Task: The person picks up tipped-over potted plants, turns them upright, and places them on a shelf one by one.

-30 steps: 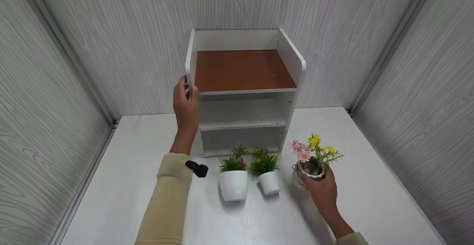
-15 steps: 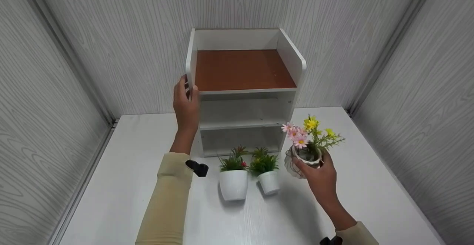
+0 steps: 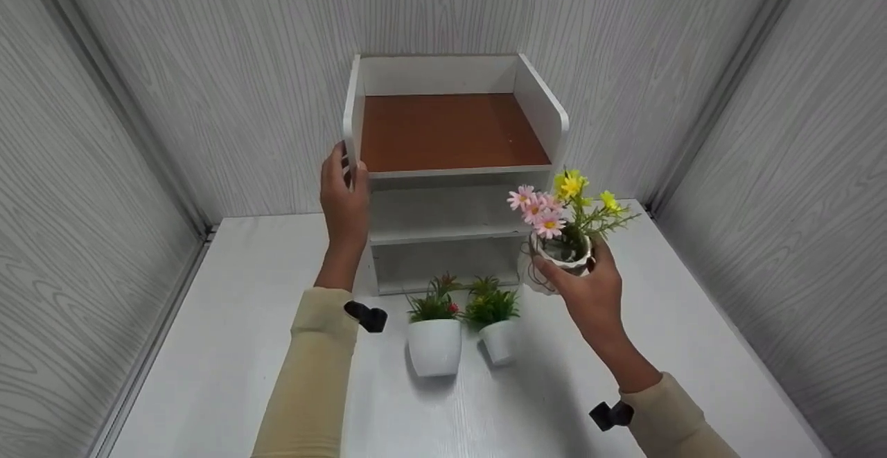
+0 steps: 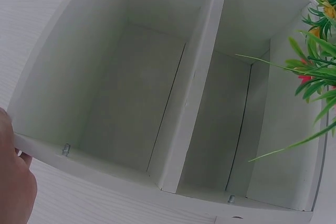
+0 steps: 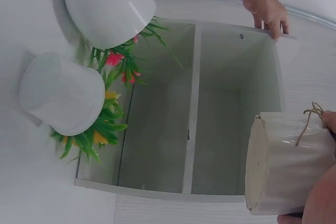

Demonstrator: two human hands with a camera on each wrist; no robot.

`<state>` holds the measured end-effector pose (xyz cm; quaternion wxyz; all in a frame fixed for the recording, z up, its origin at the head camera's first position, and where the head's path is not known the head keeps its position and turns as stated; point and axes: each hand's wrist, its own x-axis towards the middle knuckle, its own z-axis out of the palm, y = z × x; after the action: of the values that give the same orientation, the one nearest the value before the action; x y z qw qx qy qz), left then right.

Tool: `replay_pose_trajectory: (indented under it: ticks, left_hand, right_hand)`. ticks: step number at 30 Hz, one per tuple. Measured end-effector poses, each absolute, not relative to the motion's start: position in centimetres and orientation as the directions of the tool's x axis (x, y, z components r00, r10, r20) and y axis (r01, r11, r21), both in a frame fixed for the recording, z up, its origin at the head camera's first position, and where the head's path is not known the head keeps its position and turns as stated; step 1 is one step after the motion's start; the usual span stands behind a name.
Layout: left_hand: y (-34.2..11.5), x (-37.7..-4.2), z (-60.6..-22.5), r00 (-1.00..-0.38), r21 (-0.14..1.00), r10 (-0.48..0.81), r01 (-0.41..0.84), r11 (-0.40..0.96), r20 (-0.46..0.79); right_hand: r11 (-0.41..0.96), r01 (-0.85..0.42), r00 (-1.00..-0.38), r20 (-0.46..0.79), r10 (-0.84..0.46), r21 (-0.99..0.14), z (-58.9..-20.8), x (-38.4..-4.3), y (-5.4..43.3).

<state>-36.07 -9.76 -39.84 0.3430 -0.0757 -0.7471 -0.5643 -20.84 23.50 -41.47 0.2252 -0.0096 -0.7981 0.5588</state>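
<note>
A white shelf unit (image 3: 447,240) with a brown top board (image 3: 450,132) stands against the back wall. My left hand (image 3: 345,201) grips its left side panel, thumb on the inner side and fingers outside. My right hand (image 3: 592,292) holds a white flowerpot (image 5: 294,163) with twine round it, raised off the table at the unit's right front. Pink and yellow flowers (image 3: 547,224) rise from this pot. In the right wrist view the pot's flat base faces the shelf opening, and part of my hand is cut off by the frame edge.
Two white pots with green plants, a larger one (image 3: 435,348) and a smaller one (image 3: 497,344), are on the white table (image 3: 235,347) before the unit. Their leaves lie close to the lowest compartment. Wood-grain walls (image 3: 783,188) enclose the table.
My right hand has lifted the flowerpot off the table and carried it upward, slightly left, toward the shelf unit. My left hand keeps its grip on the side panel.
</note>
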Motion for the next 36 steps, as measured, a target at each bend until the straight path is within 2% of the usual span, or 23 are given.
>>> replay_pose_trajectory:
  ticks: [15, 25, 36]
  left_hand:
    - [-9.8, -36.0, -39.8, -0.732, 0.774, -0.278, 0.520, 0.362, 0.622]
    - [-10.0, -36.1, -39.9, -0.737, 0.776, -0.274, 0.514, 0.366, 0.618]
    - [-10.0, -36.1, -39.8, -0.746, 0.785, -0.276, 0.505, 0.360, 0.606]
  right_hand:
    - [0.401, -0.336, -0.855, 0.455, 0.250, -0.852, -36.7, -24.1, 22.1]
    - [0.362, -0.354, -0.854, 0.456, 0.250, -0.862, -33.7, -26.0, 20.5]
    - [0.393, -0.382, -0.824, 0.501, 0.266, -0.837, -32.4, -29.6, 19.6]
